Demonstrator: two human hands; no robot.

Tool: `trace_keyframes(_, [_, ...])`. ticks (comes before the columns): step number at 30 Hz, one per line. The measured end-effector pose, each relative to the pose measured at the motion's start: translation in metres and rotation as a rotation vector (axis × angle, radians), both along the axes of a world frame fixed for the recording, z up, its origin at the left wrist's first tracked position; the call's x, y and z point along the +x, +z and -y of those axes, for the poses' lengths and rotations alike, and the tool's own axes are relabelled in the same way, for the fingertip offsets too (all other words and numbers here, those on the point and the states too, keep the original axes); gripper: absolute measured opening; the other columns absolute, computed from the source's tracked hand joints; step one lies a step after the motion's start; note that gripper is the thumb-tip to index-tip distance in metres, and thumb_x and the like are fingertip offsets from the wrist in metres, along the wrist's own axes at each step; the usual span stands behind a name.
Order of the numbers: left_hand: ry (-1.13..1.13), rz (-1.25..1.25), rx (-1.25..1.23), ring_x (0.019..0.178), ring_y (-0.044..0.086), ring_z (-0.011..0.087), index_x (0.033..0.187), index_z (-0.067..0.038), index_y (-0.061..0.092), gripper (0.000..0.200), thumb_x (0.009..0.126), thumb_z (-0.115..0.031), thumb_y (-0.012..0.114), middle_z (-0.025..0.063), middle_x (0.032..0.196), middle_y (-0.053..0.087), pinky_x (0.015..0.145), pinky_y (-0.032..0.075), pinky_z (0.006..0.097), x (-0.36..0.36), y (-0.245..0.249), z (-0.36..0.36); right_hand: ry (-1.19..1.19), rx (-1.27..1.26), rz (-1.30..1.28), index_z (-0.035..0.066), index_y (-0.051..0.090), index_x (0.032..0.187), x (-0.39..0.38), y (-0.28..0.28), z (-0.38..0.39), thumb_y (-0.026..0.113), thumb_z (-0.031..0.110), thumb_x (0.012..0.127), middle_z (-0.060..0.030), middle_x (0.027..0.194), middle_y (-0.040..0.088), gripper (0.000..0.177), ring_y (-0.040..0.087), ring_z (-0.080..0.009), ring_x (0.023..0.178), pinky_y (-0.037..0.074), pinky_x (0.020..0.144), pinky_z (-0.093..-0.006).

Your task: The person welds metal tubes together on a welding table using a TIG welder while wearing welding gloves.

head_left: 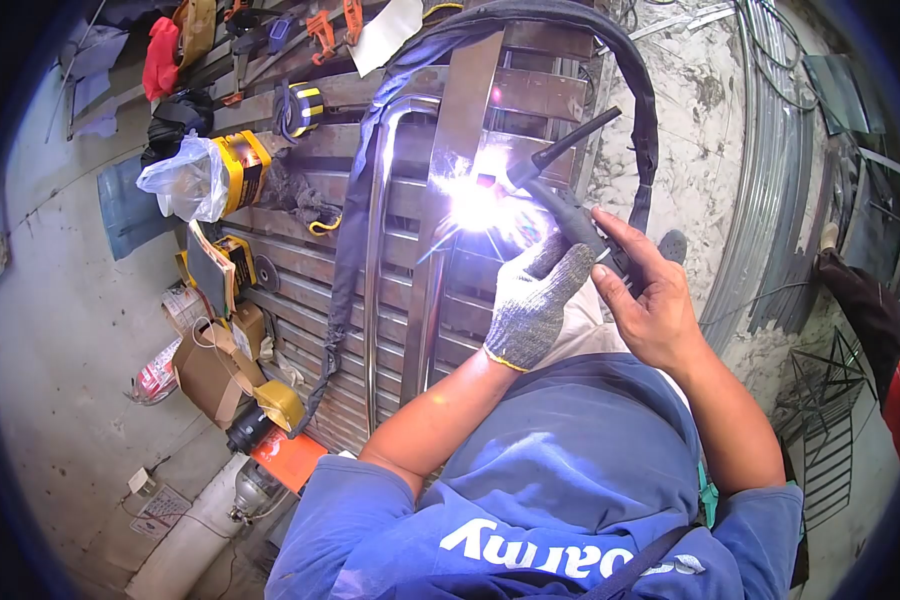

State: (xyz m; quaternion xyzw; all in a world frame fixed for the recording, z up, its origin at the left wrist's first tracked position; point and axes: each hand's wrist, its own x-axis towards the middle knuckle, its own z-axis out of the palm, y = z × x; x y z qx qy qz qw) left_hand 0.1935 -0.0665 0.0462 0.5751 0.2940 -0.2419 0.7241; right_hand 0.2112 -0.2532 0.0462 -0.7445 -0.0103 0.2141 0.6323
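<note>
Welding torch (574,216), one: over the slatted bench's (542,95) right edge, arc glare across a metal strip (466,95). Your gloved left hand (536,302): wrapped around the torch handle. Your bare right hand (660,312): half-curled, fingertips at the handle; whether gripping, cannot tell. Bent polished tube (375,270): bench-top, left of strip.

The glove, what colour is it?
The glove is grey with yellow cuff edging, in the head view.

A violet-white welding arc (480,205) overexposes the slatted brown metal bench (545,95) toward its right edge; a bent, polished steel tube (373,290) gleams; fisheye distortion curves into black corners.
</note>
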Motion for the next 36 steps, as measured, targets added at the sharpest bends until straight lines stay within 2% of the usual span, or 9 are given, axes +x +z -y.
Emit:
trace_keyframes(3, [-0.192,0.113,0.239,0.11,0.072,0.0123,0.137,0.002,0.076,0.033,0.11,-0.017,0.075,0.0101,0.121,0.083,0.098,0.058,0.0328,-0.003,-0.009,-0.004,-0.033,0.008,0.01,0.006,0.057,0.161,-0.003,-0.004,-0.001,0.074,0.008,0.106,-0.0229,0.137,0.076,0.057,0.079,-0.0289,0.118,0.058,0.104,-0.0363])
trace_keyframes(4, [-0.18,0.14,0.254,0.107,0.074,0.0127,0.133,0.002,0.078,0.032,0.109,-0.019,0.076,0.0123,0.116,0.084,0.094,0.059,0.0336,-0.003,-0.009,-0.003,-0.037,0.009,0.021,0.006,0.057,0.161,-0.004,-0.005,-0.001,0.074,0.009,0.106,-0.023,0.137,0.076,0.058,0.079,-0.0291,0.118,0.058,0.104,-0.0363])
trace_keyframes(16, [-0.155,0.124,0.195,0.109,0.073,0.0126,0.134,0.001,0.078,0.032,0.11,-0.019,0.075,0.0114,0.118,0.083,0.096,0.058,0.0325,-0.004,-0.009,-0.003,0.006,-0.019,0.011,0.007,0.056,0.161,-0.001,0.001,0.0,0.074,0.008,0.106,-0.0226,0.136,0.077,0.058,0.079,-0.0285,0.117,0.059,0.103,-0.0359])
trace_keyframes(17, [0.037,0.061,-0.021,0.109,0.073,0.0132,0.135,0.001,0.077,0.032,0.11,-0.019,0.075,0.0114,0.118,0.083,0.096,0.058,0.0323,-0.002,-0.004,0.001,0.007,-0.019,0.003,0.007,0.056,0.161,-0.001,0.001,0.0,0.074,0.008,0.106,-0.0227,0.135,0.077,0.058,0.079,-0.0284,0.117,0.059,0.102,-0.0358])
trace_keyframes(19, [0.024,0.066,-0.02,0.108,0.073,0.0135,0.136,0.002,0.077,0.033,0.11,-0.018,0.075,0.0113,0.12,0.083,0.096,0.058,0.0324,-0.002,-0.003,0.001,-0.005,-0.013,0.006,0.006,0.056,0.161,-0.002,0.0,0.0,0.074,0.008,0.106,-0.0229,0.135,0.077,0.058,0.079,-0.0287,0.118,0.059,0.102,-0.0358])
trace_keyframes(21, [-0.154,0.178,0.199,0.108,0.073,0.0138,0.136,0.002,0.077,0.033,0.11,-0.017,0.075,0.0117,0.121,0.082,0.096,0.058,0.0329,-0.005,-0.013,-0.003,-0.031,-0.001,0.026,0.006,0.056,0.161,-0.005,-0.004,-0.001,0.074,0.007,0.106,-0.0232,0.136,0.076,0.058,0.079,-0.0293,0.119,0.059,0.103,-0.0358])
trace_keyframes(25, [-0.189,0.261,0.224,0.108,0.074,0.015,0.135,0.002,0.077,0.032,0.109,-0.017,0.076,0.0126,0.118,0.083,0.096,0.059,0.0333,-0.006,-0.015,-0.004,-0.033,-0.004,0.083,0.005,0.056,0.161,-0.005,-0.005,-0.002,0.074,0.006,0.105,-0.0241,0.138,0.075,0.058,0.079,-0.0309,0.12,0.058,0.103,-0.036])
trace_keyframes(31, [-0.197,0.136,0.233,0.108,0.074,0.0157,0.134,0.002,0.077,0.031,0.109,-0.017,0.075,0.0132,0.119,0.083,0.095,0.059,0.0337,-0.004,-0.007,-0.005,-0.022,-0.018,0.098,0.005,0.056,0.161,-0.006,-0.004,-0.002,0.075,0.007,0.105,-0.0247,0.139,0.075,0.058,0.079,-0.0329,0.119,0.059,0.102,-0.0361])
trace_keyframes(36, [-0.227,0.156,0.247,0.108,0.073,0.0142,0.133,0.003,0.077,0.031,0.11,-0.018,0.075,0.012,0.117,0.083,0.095,0.058,0.0332,-0.004,-0.007,-0.006,0.0,-0.045,0.097,0.005,0.057,0.16,-0.005,0.0,0.0,0.075,0.006,0.105,-0.0238,0.137,0.076,0.058,0.08,-0.0329,0.119,0.059,0.101,-0.0358])
